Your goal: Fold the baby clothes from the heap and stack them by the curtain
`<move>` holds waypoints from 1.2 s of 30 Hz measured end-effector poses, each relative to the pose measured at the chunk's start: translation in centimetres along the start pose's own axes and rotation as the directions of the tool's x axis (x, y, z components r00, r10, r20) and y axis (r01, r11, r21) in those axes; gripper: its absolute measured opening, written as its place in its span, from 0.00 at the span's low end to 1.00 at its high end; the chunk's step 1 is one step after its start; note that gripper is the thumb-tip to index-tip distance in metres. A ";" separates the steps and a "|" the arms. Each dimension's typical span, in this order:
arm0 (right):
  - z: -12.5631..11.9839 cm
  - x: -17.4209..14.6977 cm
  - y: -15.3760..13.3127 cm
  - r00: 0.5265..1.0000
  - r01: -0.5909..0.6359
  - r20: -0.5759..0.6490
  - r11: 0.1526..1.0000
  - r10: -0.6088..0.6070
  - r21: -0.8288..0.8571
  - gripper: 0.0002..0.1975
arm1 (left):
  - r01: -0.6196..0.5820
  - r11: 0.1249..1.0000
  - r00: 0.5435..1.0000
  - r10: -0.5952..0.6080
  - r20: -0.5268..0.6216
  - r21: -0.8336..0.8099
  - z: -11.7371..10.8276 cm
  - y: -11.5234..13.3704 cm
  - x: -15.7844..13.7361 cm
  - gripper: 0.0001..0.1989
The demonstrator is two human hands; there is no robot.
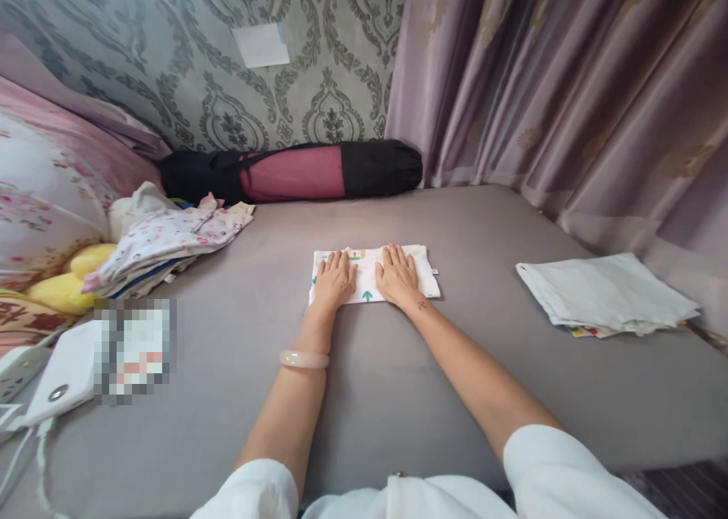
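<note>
Head view first: what do your hands have?

My left hand (337, 280) and right hand (398, 276) lie palm down, fingers straightened and a little spread; both rest flat on a folded white cloth (367, 276), with nothing gripped; it lies ahead of me on the grey surface (398, 397), its long side running left to right.

How would it handle?

Light and soft, I judge; layered fabric, limp rather than stiff, hardly slippery, nothing to break; the best hold is probably at both short ends, thumbs on top and fingers beneath every layer; a pinch at one corner could let it unfold.

Any labels or writing?

A small white tag (435, 272) sticks out at its right edge; any print there is too small for me to read; the green motif (368, 296), leaf or arrow, is no lettering; far left, a tan cushion (26, 316) bears dark red marks like characters, which I cannot make out; the white paper (262, 45) on the wallpaper (335, 102) shows nothing legible; a pixelated patch (142, 352) hides whatever is under it; beside that, I find no readable brand on the white device (68, 371).
</note>
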State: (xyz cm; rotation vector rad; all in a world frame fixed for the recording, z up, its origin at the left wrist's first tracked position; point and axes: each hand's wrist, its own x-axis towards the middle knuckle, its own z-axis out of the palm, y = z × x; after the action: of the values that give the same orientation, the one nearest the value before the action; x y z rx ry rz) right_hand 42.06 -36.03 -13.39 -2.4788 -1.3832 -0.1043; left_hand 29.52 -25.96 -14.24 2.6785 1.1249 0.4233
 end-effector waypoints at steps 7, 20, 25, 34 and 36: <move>-0.4 0.2 0.4 0.998 0.005 0.070 1.000 -0.006 0.027 0.29 | 0.025 0.988 0.998 -0.033 0.054 0.150 -0.4 0.5 -0.3 0.30; -1.7 -0.5 4.4 0.994 -0.062 0.079 0.994 0.069 -0.089 0.31 | 0.024 0.979 0.996 -0.040 0.074 0.203 -1.1 0.9 -0.1 0.31; -3.1 1.5 5.1 0.997 0.033 0.075 0.988 -0.022 -0.152 0.23 | -0.071 0.964 0.989 0.035 0.144 0.255 -3.4 0.1 1.6 0.21; -4.0 6.2 8.5 0.948 0.176 0.278 0.983 -0.156 -0.051 0.16 | -0.030 0.973 0.903 -0.072 0.424 0.228 -5.9 -1.6 7.3 0.16; -3.8 6.8 9.0 0.929 0.194 0.323 0.981 -0.178 -0.017 0.15 | -0.021 0.977 0.880 -0.082 0.467 0.211 -6.1 -2.2 8.2 0.16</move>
State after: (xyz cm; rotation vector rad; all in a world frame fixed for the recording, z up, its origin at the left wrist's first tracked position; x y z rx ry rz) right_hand 53.59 -36.01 -10.34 -2.4780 -1.7656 0.2398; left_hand 31.50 -18.04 -7.62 2.7057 1.0994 -0.3695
